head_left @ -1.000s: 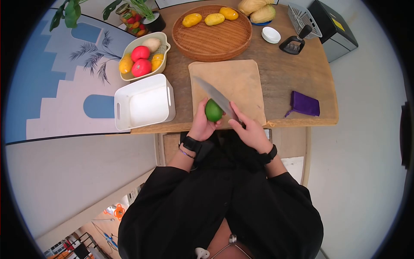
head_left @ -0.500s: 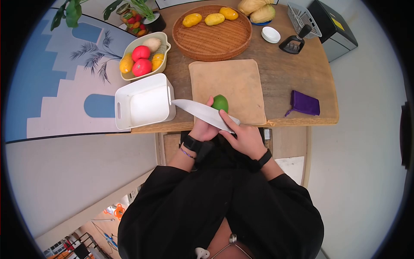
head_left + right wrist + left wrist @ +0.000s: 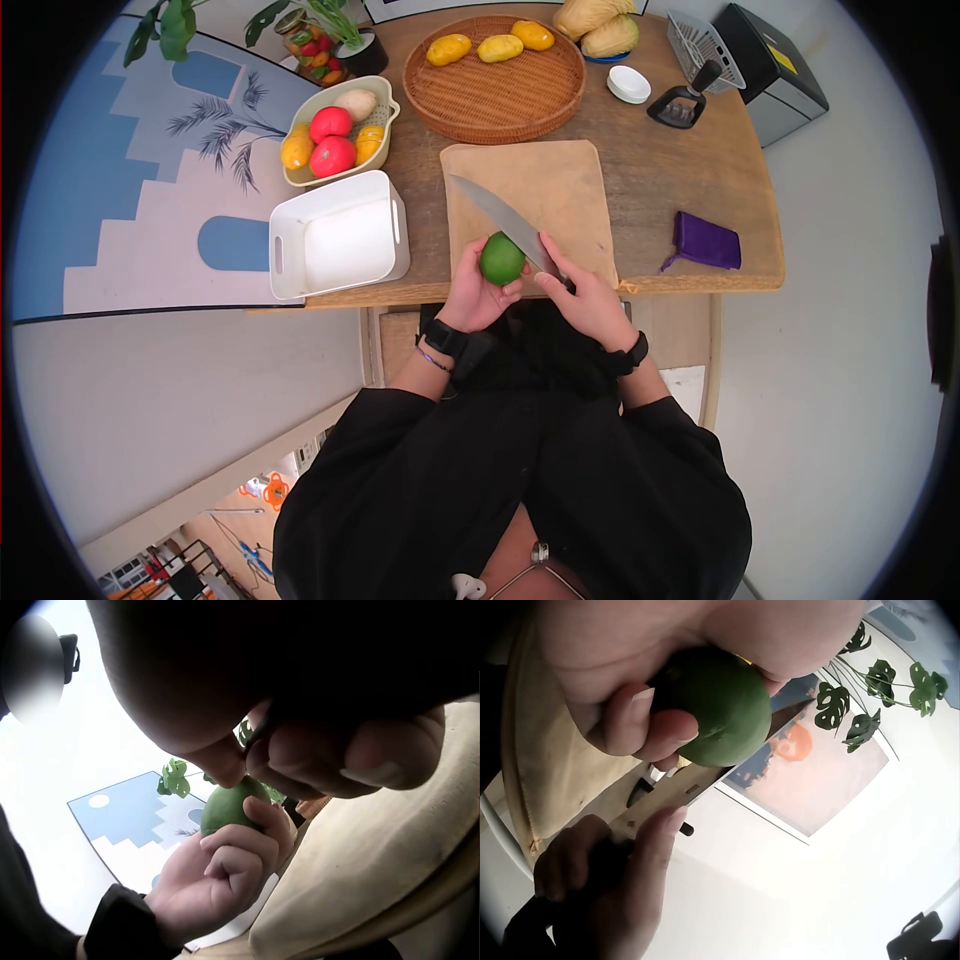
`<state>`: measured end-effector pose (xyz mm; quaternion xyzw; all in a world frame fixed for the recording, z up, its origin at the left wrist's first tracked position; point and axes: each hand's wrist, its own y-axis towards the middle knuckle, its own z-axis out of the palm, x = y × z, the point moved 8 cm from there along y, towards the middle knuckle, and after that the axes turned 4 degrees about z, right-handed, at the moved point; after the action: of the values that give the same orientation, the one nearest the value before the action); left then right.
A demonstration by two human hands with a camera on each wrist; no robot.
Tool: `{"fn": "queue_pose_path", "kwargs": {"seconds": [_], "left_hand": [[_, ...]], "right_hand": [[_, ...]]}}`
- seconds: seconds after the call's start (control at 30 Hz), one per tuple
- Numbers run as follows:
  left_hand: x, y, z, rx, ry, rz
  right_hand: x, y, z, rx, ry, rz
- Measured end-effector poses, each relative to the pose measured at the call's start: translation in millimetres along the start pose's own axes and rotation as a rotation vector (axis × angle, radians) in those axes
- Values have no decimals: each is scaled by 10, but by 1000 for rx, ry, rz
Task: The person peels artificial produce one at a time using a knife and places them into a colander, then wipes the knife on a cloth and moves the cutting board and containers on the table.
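Green and smooth-skinned, the plump round fruit [image 3: 502, 259] sits in the person's left hand [image 3: 476, 292], whose fingers curl snugly about it, just over the near part of a tan, round-cornered cutting board [image 3: 550, 185]. The right hand [image 3: 592, 308] is closed round the dark handle of a long knife [image 3: 497, 211], its broad grey metal blade tapering to a point and slanting close along the fruit's side; from where I stand I can't tell whether the edge touches the skin.

Under the board runs a brown, grained wooden desk [image 3: 690, 165]. To the person's left stands a white, straight-walled plastic bin [image 3: 345, 240], and just beyond it a cream perforated basket [image 3: 391, 106] heaped with glossy red and yellow produce. Farther back, a round woven wicker tray [image 3: 480, 95] carries three knobbly yellow ovals [image 3: 500, 48]. Off to the right lies a soft purple cloth pouch [image 3: 707, 240], near the desk's rim.
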<state>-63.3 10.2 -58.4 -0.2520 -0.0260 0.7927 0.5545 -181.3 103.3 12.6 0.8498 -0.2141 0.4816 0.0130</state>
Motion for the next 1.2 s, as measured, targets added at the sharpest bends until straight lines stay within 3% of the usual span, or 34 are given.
{"fn": "queue_pose_path", "kwargs": {"seconds": [0.13, 0.2, 0.23, 0.3, 0.57, 0.77, 0.83, 0.9, 0.97, 1.0, 1.07, 1.1, 1.17, 1.2], "left_hand": [[7, 52, 101, 88, -145, 10], [-69, -19, 150, -326, 2, 157], [-63, -2, 57, -327, 2, 154], [-4, 81, 106, 9, 47, 46], [46, 107, 43, -39, -93, 47], [26, 48, 77, -70, -12, 97], [-17, -14, 100, -190, 42, 106], [-10, 50, -132, -128, 9, 46], [-17, 95, 48, 302, -35, -26], [-19, 93, 34, 300, -34, -21], [-31, 141, -138, 47, 40, 49], [-6, 157, -103, 47, 40, 49], [-49, 140, -287, -276, 111, 161], [-33, 135, -253, -277, 111, 159]], "right_hand": [[125, -117, 49, -84, 36, -155], [253, -194, 116, -57, -190, -231], [261, -207, 141, -58, -190, -228], [325, -239, 228, -64, -367, -300], [297, -244, 250, -136, -453, -337], [194, -158, 144, -115, -362, -223], [151, -107, 91, -85, -199, -196], [41, -30, 63, -93, -90, -186], [-8, -14, 35, -96, 18, -178], [-41, 3, 34, -90, 33, -136], [-69, 10, 55, -85, 46, -96], [-24, -25, 66, -111, 42, -161], [59, -105, 69, -135, 36, -221], [137, -136, 101, -85, -103, -225]]}}
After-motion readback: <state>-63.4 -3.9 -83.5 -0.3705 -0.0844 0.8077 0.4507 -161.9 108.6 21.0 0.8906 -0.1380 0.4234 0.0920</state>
